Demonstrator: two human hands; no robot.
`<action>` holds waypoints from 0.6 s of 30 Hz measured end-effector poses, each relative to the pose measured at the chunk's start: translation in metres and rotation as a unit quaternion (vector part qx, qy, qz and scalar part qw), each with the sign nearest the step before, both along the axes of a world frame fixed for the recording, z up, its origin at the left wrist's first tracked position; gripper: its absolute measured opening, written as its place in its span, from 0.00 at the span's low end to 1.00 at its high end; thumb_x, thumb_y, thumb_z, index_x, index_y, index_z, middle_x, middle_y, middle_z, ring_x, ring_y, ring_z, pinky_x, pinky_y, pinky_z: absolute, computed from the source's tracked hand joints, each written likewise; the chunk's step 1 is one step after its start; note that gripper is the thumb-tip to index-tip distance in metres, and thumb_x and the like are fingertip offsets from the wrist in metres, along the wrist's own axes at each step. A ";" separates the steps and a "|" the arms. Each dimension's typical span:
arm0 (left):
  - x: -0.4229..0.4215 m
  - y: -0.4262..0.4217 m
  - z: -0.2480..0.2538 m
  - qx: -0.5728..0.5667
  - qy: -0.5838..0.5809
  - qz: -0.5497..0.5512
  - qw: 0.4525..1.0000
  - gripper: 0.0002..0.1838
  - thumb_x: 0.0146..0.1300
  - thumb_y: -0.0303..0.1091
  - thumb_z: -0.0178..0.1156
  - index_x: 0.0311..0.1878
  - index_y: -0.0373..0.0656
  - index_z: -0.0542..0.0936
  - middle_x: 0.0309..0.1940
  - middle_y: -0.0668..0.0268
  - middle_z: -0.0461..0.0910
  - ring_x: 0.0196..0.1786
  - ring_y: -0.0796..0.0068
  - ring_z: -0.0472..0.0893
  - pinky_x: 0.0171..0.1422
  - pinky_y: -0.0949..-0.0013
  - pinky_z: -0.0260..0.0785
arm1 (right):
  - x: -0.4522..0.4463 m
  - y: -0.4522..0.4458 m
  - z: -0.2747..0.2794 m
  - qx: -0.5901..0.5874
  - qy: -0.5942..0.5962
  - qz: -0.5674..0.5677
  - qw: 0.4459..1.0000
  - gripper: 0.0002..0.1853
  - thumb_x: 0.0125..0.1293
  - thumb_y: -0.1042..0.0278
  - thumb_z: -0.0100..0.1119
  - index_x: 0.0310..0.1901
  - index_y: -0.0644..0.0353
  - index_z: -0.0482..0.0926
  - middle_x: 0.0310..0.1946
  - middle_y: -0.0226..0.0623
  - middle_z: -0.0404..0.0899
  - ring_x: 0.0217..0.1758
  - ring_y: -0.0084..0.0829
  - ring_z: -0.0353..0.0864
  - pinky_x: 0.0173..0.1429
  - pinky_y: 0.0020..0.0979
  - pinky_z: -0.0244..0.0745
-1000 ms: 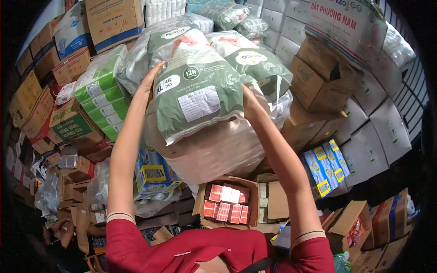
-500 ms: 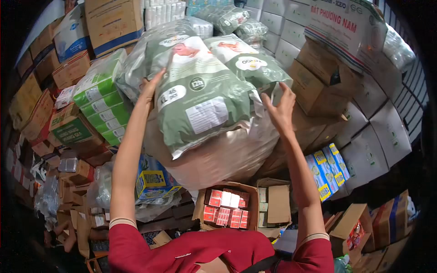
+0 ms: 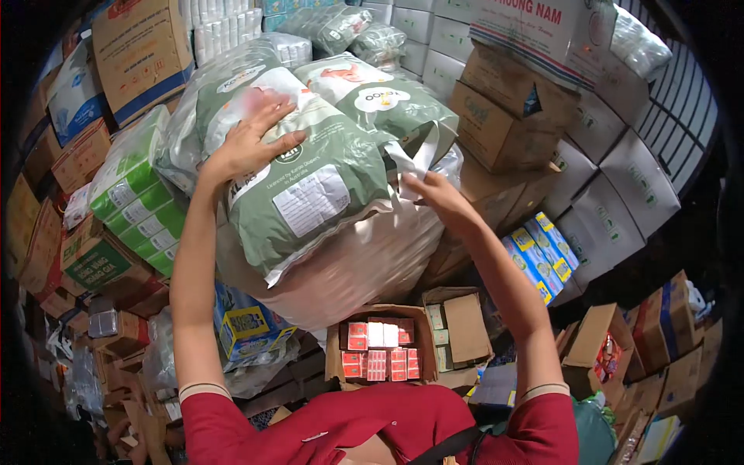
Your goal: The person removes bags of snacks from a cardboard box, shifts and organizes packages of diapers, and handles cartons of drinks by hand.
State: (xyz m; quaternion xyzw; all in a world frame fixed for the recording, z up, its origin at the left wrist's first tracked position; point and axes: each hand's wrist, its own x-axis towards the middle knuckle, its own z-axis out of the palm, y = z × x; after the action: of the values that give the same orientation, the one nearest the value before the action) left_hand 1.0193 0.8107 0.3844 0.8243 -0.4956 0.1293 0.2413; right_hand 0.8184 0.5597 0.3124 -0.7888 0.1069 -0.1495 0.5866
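Observation:
A green and white plastic pack of diapers (image 3: 329, 159) lies tilted on top of a large plastic-wrapped bundle (image 3: 349, 267). My left hand (image 3: 252, 147) rests flat on its upper left part, fingers spread over the printed picture. At the pack's right front corner my right hand (image 3: 435, 195) is closed on a white strap handle (image 3: 412, 161), with the fingertips partly hidden. A second diaper pack (image 3: 422, 112) of the same kind lies just behind and to the right, close to the strap. Clear wrapping surrounds the packs on the left.
Green-wrapped packages (image 3: 143, 194) are stacked to the left. Brown cartons (image 3: 496, 116) and white boxes (image 3: 643, 182) rise on the right. Below the bundle sits an open carton (image 3: 333, 349) of small red and white boxes. Blue and yellow packs (image 3: 248, 325) stand at lower left.
My left hand has gone from the pack's left side onto its top. My right hand has come down from the rear pack's edge to the white strap. The scene has shifted left in view.

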 end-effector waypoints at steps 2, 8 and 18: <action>0.001 0.001 0.003 0.005 0.028 -0.023 0.999 0.38 0.51 0.65 0.48 0.59 0.48 0.64 0.62 0.58 0.57 0.67 0.60 0.51 0.68 0.60 0.41 | 0.003 -0.012 0.008 0.095 -0.019 -0.017 0.995 0.18 0.58 0.51 0.52 0.37 0.61 0.76 0.30 0.32 0.75 0.33 0.21 0.70 0.34 0.23 0.64; -0.002 0.000 0.003 0.000 0.025 -0.011 1.000 0.38 0.51 0.64 0.48 0.60 0.46 0.64 0.63 0.57 0.56 0.67 0.61 0.52 0.68 0.61 0.42 | 0.007 -0.062 0.051 0.045 -0.115 -0.159 0.980 0.15 0.60 0.58 0.46 0.34 0.63 0.74 0.28 0.34 0.72 0.26 0.26 0.71 0.31 0.25 0.67; 0.001 -0.003 -0.005 -0.025 0.002 -0.005 1.000 0.32 0.55 0.55 0.51 0.59 0.45 0.64 0.61 0.53 0.57 0.66 0.59 0.53 0.67 0.63 0.43 | 0.006 -0.005 -0.051 0.172 0.085 -0.163 0.968 0.12 0.55 0.61 0.53 0.34 0.61 0.72 0.21 0.31 0.68 0.19 0.23 0.67 0.23 0.29 0.66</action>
State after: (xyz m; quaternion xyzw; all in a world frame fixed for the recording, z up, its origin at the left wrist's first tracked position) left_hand 1.0199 0.8073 0.3795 0.8158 -0.4959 0.1390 0.2630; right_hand 0.8245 0.5547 0.2612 -0.6580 0.3076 -0.1549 0.6697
